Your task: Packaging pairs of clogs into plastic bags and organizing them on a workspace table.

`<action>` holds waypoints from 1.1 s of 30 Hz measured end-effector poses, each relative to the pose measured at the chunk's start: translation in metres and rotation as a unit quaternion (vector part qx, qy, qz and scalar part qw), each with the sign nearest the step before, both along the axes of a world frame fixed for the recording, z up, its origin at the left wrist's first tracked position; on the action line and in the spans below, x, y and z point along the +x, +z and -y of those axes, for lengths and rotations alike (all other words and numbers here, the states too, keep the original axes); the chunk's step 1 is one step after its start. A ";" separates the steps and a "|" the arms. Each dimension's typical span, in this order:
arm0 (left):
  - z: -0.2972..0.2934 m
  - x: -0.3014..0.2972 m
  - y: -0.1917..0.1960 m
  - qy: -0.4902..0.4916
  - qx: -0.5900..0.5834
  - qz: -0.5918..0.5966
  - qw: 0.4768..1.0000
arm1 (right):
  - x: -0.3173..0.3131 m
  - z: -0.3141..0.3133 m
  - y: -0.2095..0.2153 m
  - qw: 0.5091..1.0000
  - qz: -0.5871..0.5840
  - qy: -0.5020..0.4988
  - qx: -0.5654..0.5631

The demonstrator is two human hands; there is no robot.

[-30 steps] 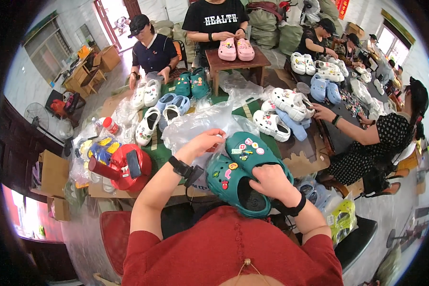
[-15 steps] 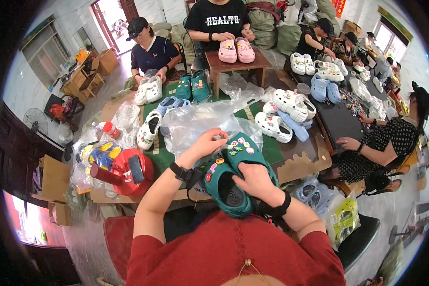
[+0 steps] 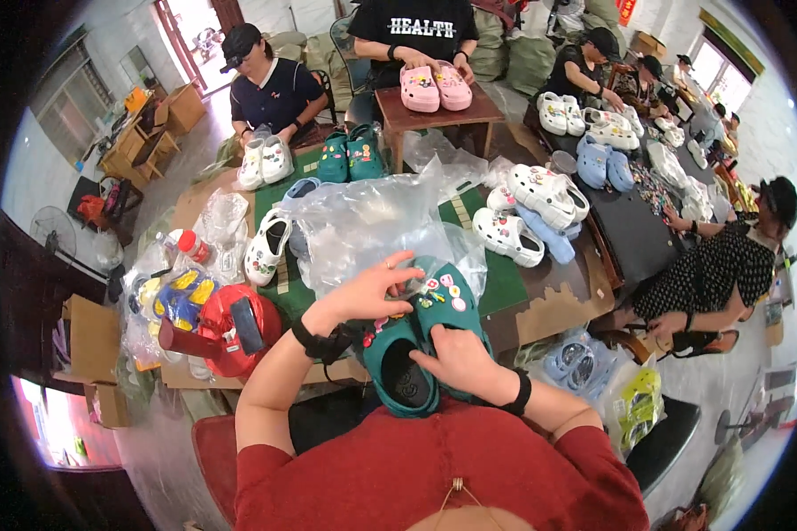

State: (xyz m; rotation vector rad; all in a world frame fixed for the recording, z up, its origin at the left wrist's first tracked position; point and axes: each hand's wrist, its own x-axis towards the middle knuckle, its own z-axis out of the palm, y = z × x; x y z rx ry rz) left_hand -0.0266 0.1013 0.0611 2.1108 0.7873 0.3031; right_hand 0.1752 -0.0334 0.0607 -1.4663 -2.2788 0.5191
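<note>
A pair of dark green clogs (image 3: 400, 365) with colourful charms on the toes is held close against my front, heels toward me. My right hand (image 3: 465, 358) grips the right-hand clog, its fingers reaching into the foot opening. Over the toes hovers my left hand (image 3: 370, 290), fingers bent and apart, thumb beside the charms; whether the fingertips touch the clog is hard to see. Just beyond the clogs a clear plastic bag (image 3: 359, 234) lies crumpled on the green mat (image 3: 505, 288).
White clogs (image 3: 509, 237) lie on the right of the table, and one white clog (image 3: 267, 248) on the left. A red container (image 3: 230, 323) holds a dark phone (image 3: 247, 324). Pink clogs (image 3: 436, 87) stand on a small wooden table (image 3: 398, 119). Co-workers sit around.
The green clogs and my right hand have shifted slightly left and toward me. My left hand has lowered and opened its fingers wider near the toes. A co-worker at right has drawn one arm back.
</note>
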 end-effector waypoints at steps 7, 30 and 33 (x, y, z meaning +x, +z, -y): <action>0.005 0.007 0.008 0.004 -0.003 0.013 1.000 | 0.055 -0.027 0.033 0.950 -0.121 0.204 -0.203; 0.104 -0.037 -0.066 0.531 -0.113 0.262 0.798 | 0.071 -0.135 -0.106 0.923 -0.357 -0.134 -0.052; 0.107 -0.031 -0.068 0.577 -0.087 0.263 0.769 | 0.072 -0.133 -0.111 0.918 -0.370 -0.122 -0.069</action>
